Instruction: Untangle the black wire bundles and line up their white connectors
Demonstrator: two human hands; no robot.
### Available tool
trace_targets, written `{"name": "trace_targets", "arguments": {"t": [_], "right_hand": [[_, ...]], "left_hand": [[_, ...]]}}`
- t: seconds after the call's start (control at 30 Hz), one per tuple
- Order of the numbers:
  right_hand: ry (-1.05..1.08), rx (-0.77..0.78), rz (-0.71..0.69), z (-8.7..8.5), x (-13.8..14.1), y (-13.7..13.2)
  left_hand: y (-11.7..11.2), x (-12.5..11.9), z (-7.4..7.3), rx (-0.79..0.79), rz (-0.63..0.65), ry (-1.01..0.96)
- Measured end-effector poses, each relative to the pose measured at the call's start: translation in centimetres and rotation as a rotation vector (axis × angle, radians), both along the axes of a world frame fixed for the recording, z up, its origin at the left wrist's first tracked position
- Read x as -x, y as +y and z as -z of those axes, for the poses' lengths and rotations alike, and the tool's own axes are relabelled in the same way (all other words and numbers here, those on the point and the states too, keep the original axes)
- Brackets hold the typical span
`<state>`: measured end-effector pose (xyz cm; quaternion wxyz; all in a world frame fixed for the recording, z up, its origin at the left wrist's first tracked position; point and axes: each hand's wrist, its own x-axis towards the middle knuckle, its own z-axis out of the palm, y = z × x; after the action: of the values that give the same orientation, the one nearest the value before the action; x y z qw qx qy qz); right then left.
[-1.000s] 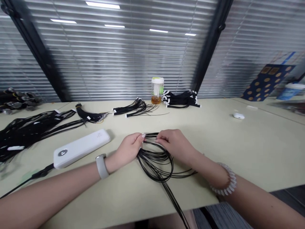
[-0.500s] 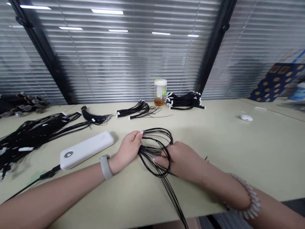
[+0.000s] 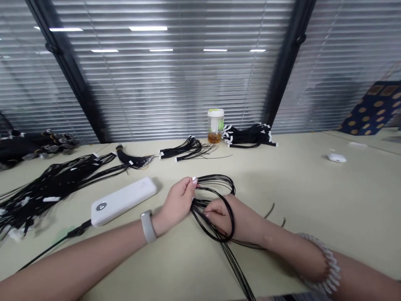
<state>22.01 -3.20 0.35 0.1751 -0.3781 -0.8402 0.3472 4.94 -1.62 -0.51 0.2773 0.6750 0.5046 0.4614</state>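
A bundle of thin black cords (image 3: 219, 184) lies looped on the pale table (image 3: 313, 196) in front of me. My left hand (image 3: 178, 202) pinches the bundle at the left side of the loop, fingertips closed on the strands. My right hand (image 3: 230, 217) sits inside the loop, so the cords wrap over its back, and its fingers curl around strands near the crossing. The loose ends of the bundle run toward the near table edge (image 3: 241, 280).
A white power bank (image 3: 123, 201) with a black cable lies left of my hands. A large pile of black cords (image 3: 53, 184) spreads at the far left. Smaller tagged cord bundles (image 3: 184, 150) (image 3: 250, 136) and a clear jar (image 3: 215, 125) stand by the blinds. A small white object (image 3: 336, 158) lies right.
My right hand has come from the top of the loop down through it, so the cords now circle the hand. The left hand kept its pinch.
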Motion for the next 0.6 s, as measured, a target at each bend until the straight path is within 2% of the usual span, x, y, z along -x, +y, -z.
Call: {"name": "trace_targets", "arguments": {"t": [0.2,0.33,0.6], "right_hand": [[-0.013,-0.08,-0.026,0.0,0.34,-0.33],[-0.079,-0.199,0.057,-0.53,0.73,-0.55],[-0.223,-0.315,0.155,-0.82,0.9,-0.69]], "left_hand": [[-0.44,0.0,0.09,-0.03,0.061,0.075],[-0.63,0.02,0.14,-0.039,0.066,0.097],[-0.32,-0.02,0.36,0.002,0.076,0.125]]}}
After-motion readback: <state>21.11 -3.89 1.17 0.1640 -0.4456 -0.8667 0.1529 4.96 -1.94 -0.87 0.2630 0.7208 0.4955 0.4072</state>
